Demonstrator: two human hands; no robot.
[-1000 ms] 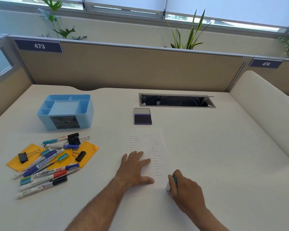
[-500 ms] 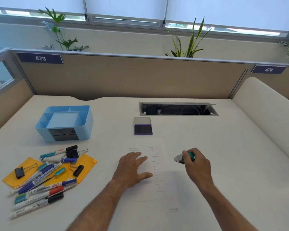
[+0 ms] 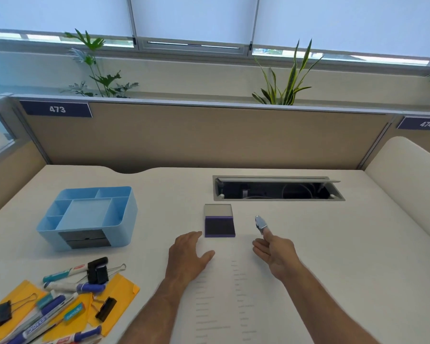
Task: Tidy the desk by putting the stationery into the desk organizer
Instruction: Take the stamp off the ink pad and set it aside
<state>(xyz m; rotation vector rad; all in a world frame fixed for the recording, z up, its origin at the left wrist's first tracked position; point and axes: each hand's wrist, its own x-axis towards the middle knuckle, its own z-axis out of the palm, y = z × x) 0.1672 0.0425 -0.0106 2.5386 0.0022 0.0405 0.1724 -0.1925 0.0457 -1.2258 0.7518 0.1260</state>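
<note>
Stationery pile: at my far left on the white counter [image 3: 308, 244], yellow envelopes [image 3: 114, 296] lie under a scatter of markers [image 3: 67, 273] and black binder clips [image 3: 3, 315]; none sits in the organizer.
Organizer: the light-blue plastic desk organizer [image 3: 87, 217] with dark drawers stands behind the pile, well apart from both hands; its top compartments look bare.
Left hand: my left hand [image 3: 188, 255] lies palm down, fingers spread and empty, on the upper edge of the printed white sheet [image 3: 224, 301].
Stamp pad: the small purple-and-black pad with raised clear lid [image 3: 219, 220] sits just beyond the left fingertips; I cannot tell whether they touch it.
Right hand: my right hand [image 3: 274, 252] hovers above the sheet's right side, palm turned inward, fingers loosely parted; its grip looks open.
Silvery object: a small blurred metallic piece [image 3: 260, 224] shows at the tip of the raised right finger; I cannot tell what it is.
Cable hatch: an open rectangular recess [image 3: 278, 188] lies behind the right hand.
</note>
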